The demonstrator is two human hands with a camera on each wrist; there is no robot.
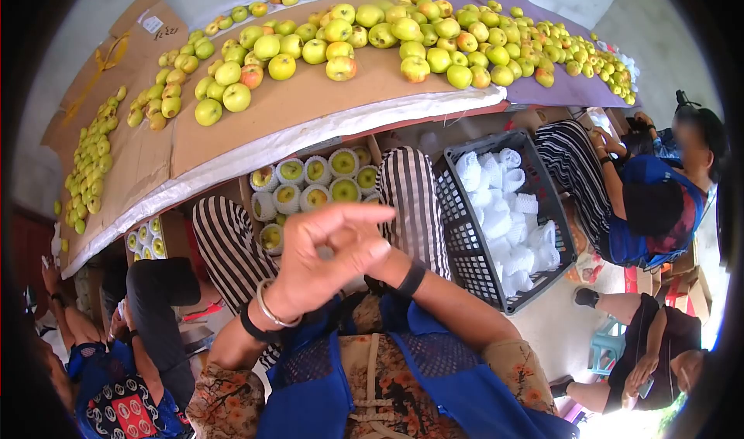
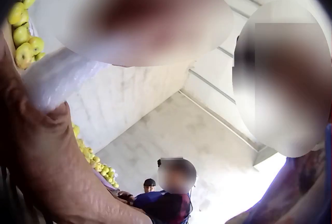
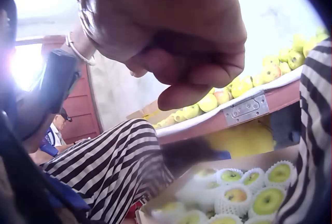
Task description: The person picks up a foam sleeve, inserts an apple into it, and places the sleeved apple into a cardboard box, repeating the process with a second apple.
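Observation:
My left hand point(image 1: 322, 245), with a bangle and a black wristband, is raised over my lap in the head view. Its thumb and forefinger curve with a gap between their tips, and nothing shows between them. Behind it is my right hand point(image 1: 380, 262), mostly hidden there. The right wrist view shows the right hand point(image 3: 176, 37) with curled fingers. A blurred white foam net sleeve point(image 2: 65, 76) emerges from the right hand point(image 2: 36, 125) in the left wrist view. Below the hands, a box of apples in foam nets point(image 1: 316, 173) sits between my striped knees.
Loose apples point(image 1: 337, 30) spread over the cardboard-covered table point(image 1: 310, 110) ahead. To the right stands a black crate point(image 1: 504, 303) of white foam nets point(image 1: 504, 222). People sit at the right point(image 1: 659, 199) and left point(image 1: 124, 369). Another netted-apple box point(image 1: 149, 240) is at left.

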